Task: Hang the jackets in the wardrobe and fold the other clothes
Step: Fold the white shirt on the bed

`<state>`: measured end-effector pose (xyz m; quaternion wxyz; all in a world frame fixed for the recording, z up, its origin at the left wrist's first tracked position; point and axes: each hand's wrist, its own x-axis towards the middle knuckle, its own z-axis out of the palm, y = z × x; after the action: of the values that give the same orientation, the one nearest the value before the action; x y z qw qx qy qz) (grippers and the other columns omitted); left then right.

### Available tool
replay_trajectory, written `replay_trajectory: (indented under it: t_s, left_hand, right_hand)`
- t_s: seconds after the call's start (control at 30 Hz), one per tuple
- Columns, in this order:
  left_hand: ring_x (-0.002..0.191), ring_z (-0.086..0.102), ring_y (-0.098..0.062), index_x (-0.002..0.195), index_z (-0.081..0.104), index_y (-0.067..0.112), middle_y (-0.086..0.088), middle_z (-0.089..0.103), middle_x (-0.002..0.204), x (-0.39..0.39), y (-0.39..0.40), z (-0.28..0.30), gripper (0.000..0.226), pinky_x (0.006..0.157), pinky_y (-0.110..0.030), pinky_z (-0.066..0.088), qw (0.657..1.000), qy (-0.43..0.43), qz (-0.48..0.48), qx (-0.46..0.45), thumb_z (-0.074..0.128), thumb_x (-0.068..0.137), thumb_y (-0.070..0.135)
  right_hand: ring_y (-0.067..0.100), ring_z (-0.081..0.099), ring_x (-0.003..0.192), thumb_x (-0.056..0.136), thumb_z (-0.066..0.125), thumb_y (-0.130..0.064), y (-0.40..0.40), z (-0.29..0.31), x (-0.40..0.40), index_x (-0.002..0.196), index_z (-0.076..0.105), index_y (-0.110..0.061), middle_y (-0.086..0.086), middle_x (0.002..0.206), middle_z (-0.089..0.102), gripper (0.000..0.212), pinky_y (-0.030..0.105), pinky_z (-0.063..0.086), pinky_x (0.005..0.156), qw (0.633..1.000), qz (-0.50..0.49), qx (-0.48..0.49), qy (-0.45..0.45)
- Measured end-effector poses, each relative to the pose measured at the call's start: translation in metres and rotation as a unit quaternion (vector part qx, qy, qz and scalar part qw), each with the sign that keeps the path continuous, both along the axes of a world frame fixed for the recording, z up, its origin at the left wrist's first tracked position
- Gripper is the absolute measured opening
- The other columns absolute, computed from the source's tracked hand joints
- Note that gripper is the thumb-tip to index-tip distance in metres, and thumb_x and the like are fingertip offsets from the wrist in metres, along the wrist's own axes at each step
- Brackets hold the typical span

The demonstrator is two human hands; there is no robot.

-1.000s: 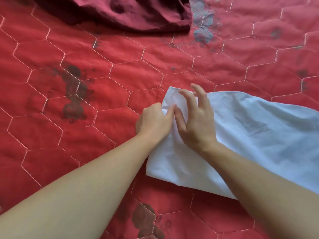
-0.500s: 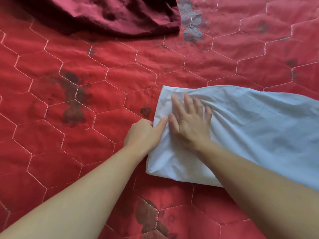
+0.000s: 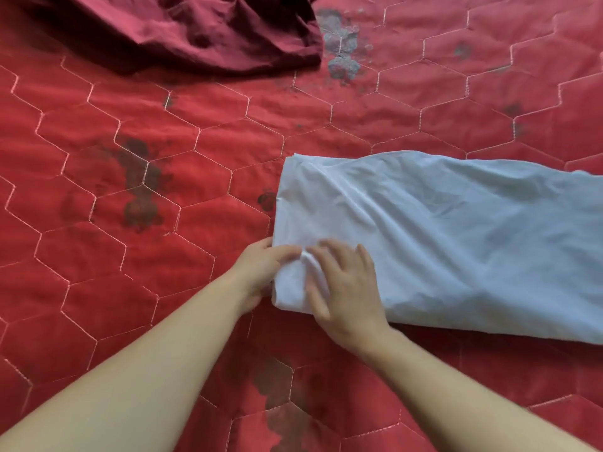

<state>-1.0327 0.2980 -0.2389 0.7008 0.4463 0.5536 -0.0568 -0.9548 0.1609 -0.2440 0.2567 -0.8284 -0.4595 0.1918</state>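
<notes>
A white garment (image 3: 440,236) lies folded into a long band on the red quilt, running from the middle out past the right edge. My left hand (image 3: 261,272) grips its near left corner, thumb on top of the cloth. Beside it, my right hand (image 3: 346,288) rests on the same corner, its fingers spread and bent over a small raised fold between the two hands. A dark red garment (image 3: 195,31) lies crumpled at the top left, apart from both hands.
The red quilted bedspread (image 3: 130,288) with hexagon stitching and dark flower prints covers the whole view. Bare quilt stretches to the left and in front of the white garment.
Both hands have slid toward me along the garment's left edge, from its middle to the near corner. The right hand went from flat pressing to bent fingers at the fold.
</notes>
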Motion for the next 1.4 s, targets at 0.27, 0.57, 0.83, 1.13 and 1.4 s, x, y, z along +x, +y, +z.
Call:
replay_trajectory:
  t_s: [0.27, 0.57, 0.83, 1.13, 1.4]
  left_hand:
    - [0.083, 0.068, -0.026, 0.108, 0.063, 0.007, -0.015, 0.07, 0.094, 0.043, -0.014, 0.051, 0.031, 0.076, -0.039, 0.055, 0.997, -0.066, -0.02, 0.024, 0.055, 0.08, -0.003]
    - [0.059, 0.054, -0.017, 0.094, 0.057, 0.013, -0.002, 0.054, 0.069, 0.129, -0.081, 0.093, 0.025, 0.051, -0.029, 0.042, 0.978, -0.09, -0.122, 0.143, 0.05, 0.071, 0.006]
    - [0.051, 0.058, -0.002, 0.112, 0.053, 0.028, 0.005, 0.062, 0.072, 0.23, -0.212, 0.115, 0.032, 0.052, -0.02, 0.048, 0.953, -0.209, -0.202, 0.082, 0.062, 0.082, 0.018]
    - [0.12, 0.04, -0.013, 0.123, 0.056, 0.041, 0.013, 0.049, 0.125, 0.181, -0.207, 0.05, 0.042, 0.091, -0.029, 0.027, 0.81, -0.037, -0.33, 0.483, 0.065, 0.082, 0.036]
    - [0.148, -0.006, -0.008, 0.144, 0.0, 0.057, 0.019, -0.009, 0.159, 0.13, -0.209, 0.016, 0.114, 0.117, -0.031, 0.009, 0.808, -0.08, -0.399, 0.426, 0.057, 0.05, 0.087]
  right_hand:
    - [0.012, 0.039, 0.131, 0.074, 0.063, -0.044, -0.019, 0.033, -0.012, 0.147, 0.025, -0.025, -0.01, 0.145, 0.036, 0.085, 0.037, 0.035, 0.107, 0.994, -0.041, -0.019, 0.095]
    - [0.011, 0.064, 0.082, 0.082, 0.046, -0.031, -0.054, 0.061, 0.046, 0.119, 0.056, -0.038, -0.016, 0.083, 0.067, 0.039, 0.029, 0.048, 0.071, 0.926, -0.252, 0.143, 0.242]
    - [0.0, 0.063, 0.082, 0.084, 0.049, 0.0, -0.183, 0.058, 0.133, 0.114, 0.064, -0.008, -0.016, 0.086, 0.07, 0.035, 0.016, 0.051, 0.07, 0.843, -0.376, 0.266, 0.276]
    - [0.023, 0.066, 0.1, 0.086, 0.068, -0.036, -0.258, 0.021, 0.197, 0.118, 0.066, -0.025, 0.005, 0.108, 0.072, 0.034, 0.038, 0.059, 0.082, 0.692, -0.424, 0.095, 0.577]
    - [0.017, 0.072, 0.092, 0.071, 0.074, -0.058, -0.216, 0.032, 0.262, 0.117, 0.069, -0.019, 0.005, 0.11, 0.073, 0.06, 0.031, 0.059, 0.067, 0.707, -0.388, 0.019, 0.591]
